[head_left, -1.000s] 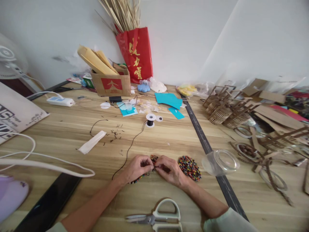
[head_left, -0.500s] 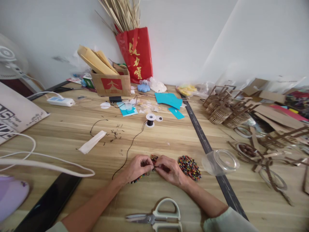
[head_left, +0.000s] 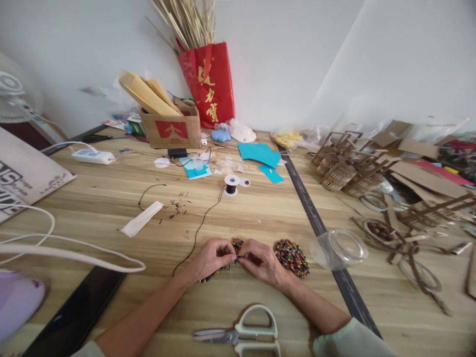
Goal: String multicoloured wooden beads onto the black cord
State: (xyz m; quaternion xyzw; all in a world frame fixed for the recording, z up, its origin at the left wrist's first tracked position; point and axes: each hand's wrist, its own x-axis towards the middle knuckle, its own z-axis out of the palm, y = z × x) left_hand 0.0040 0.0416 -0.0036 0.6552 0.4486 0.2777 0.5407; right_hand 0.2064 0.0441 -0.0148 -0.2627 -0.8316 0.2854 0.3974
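My left hand point(head_left: 212, 259) is closed in a pinch on a black cord point(head_left: 237, 259) at the table's front middle. Facing it, my right hand point(head_left: 262, 260) pinches the same cord, the fingertips of both hands nearly meeting. Multicoloured beads point(head_left: 237, 243) show behind the fingertips, and a beaded strand point(head_left: 215, 274) runs partly hidden under my left hand. To the right of my right hand lies a flat round heap of beads point(head_left: 292, 258). Scissors point(head_left: 238, 337) with pale handles rest nearer to me. Fingers cover much of the gripped cord.
A spool of black cord point(head_left: 231, 188) stands beyond my hands, with a loose length point(head_left: 199, 228) trailing toward me. A clear plastic lid point(head_left: 347, 249) and small woven baskets point(head_left: 336, 168) are on the right. A white strip point(head_left: 143, 218) and cord scraps point(head_left: 178, 208) lie left.
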